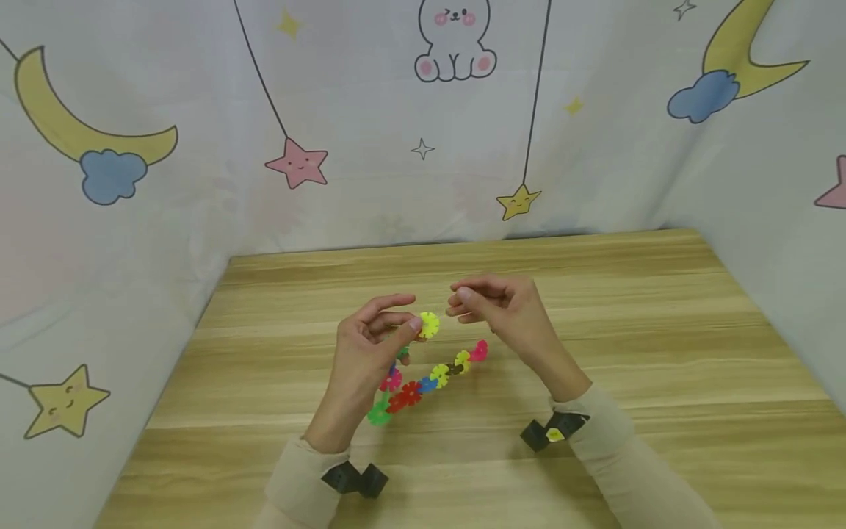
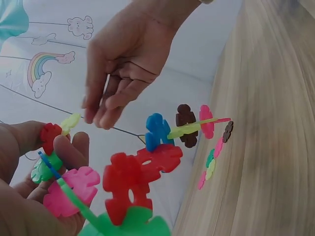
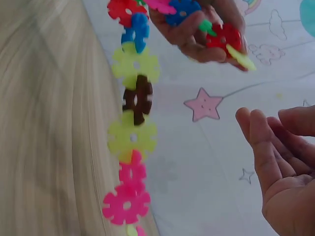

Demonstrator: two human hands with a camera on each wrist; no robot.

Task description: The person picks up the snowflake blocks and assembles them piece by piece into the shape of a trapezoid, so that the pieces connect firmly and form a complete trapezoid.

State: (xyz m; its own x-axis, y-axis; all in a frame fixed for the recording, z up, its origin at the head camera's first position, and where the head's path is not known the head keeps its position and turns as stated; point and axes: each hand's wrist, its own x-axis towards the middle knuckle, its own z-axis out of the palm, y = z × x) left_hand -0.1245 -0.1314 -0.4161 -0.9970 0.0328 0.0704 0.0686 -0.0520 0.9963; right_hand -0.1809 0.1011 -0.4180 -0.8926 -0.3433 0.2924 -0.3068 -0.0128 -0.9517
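Observation:
My left hand pinches a yellow notched disc and a red notched disc joined to it, between thumb and fingers. These end a chain of interlocking plastic flower discs, which loops below that hand. Along it come a pink disc, a green disc, red discs, a blue disc, yellow and brown discs, then a pink disc. Right of the yellow disc, my right hand hovers with loosely bent fingers, apart from the chain and holding nothing.
Beneath both hands lies a wood-grain table. Pale curtains with printed stars and moons surround its back and sides. The left wrist view also shows a row of small coloured discs beyond the chain's pink disc. Both wrists wear dark cameras.

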